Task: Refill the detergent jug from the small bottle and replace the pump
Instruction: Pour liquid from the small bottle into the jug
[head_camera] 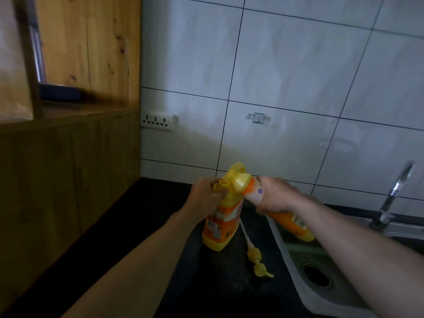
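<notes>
A yellow and orange detergent jug [220, 228] stands upright on the black counter [160, 260], its neck open. My left hand [206, 193] grips the jug near its top, by the neck. My right hand [275, 196] holds the small orange bottle [289, 223] tipped over, its yellow capped end [242, 183] pressed against the jug's opening. The yellow pump [257, 260] with its white tube lies flat on the counter, just right of the jug's base.
A steel sink [321, 278] with a dark drain sits to the right, a metal tap [394, 191] behind it. The tiled wall carries a white socket strip [158, 122]. Wooden cabinets [68, 145] stand close on the left.
</notes>
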